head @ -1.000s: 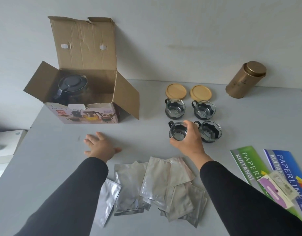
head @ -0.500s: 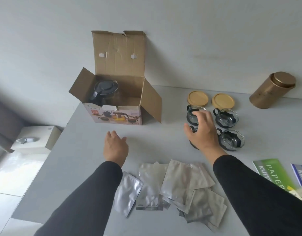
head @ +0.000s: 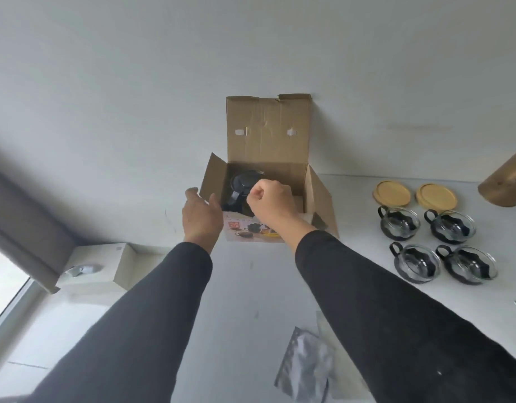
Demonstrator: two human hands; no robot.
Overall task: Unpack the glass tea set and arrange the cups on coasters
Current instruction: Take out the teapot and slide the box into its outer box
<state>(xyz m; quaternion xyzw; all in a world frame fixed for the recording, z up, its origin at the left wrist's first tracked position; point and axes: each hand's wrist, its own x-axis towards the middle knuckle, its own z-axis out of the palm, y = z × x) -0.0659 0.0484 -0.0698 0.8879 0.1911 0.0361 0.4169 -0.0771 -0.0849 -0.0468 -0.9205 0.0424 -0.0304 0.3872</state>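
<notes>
Pale grey wall backs a white bench, and against that wall stands the cardboard box with its flaps up. Inside it sits the glass teapot with its dark lid, not yet lifted out. The right hand hangs over the box mouth with fingers curled into a loose fist; whether it pinches anything I cannot tell. The left hand is spread, fingers straight, just beside the box's left flap, perhaps to steady it.

By my reading the job is about half done. Four glass cups with dark handles are already out, standing in two rows of two on the bare bench at the right. Two wooden coasters lie just beyond them, both empty, so no cup has been seated yet; only two coasters are visible for four cups. Left to do: take out the teapot and set the cups on coasters.

Around: a gold canister at the far right edge, a silver foil pouch near the viewer, a white box off to the left below bench level. The box's right flap leans out towards the coasters.
</notes>
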